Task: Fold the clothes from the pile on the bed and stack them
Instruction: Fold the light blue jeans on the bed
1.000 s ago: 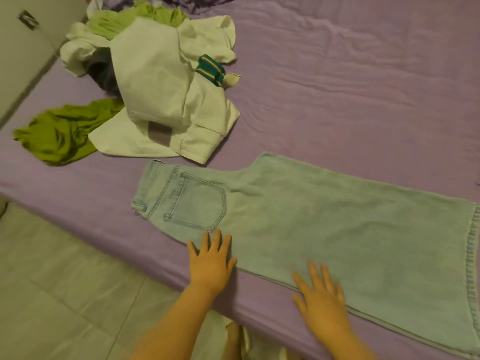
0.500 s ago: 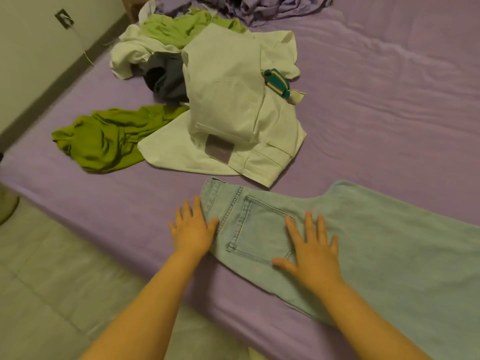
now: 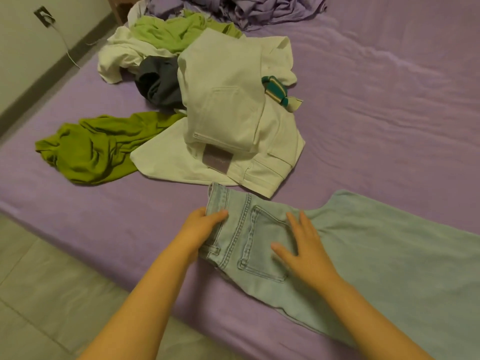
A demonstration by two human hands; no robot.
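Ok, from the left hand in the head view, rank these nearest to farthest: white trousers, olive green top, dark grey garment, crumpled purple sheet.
From the left hand, gripping the jeans waistband:
1. White trousers, just beyond it.
2. Olive green top, off to the left.
3. Dark grey garment, deeper in the pile.
4. Crumpled purple sheet, at the far edge.

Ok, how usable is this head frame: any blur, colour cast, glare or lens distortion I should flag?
Head view: warm yellow-green cast and soft overall; the right hand on the jeans is slightly smeared, the left hand gripping the waistband is sharper. No glare; soft shadows under the arms. Wide-angle bending shows in the bed edge and the wall's baseboard.
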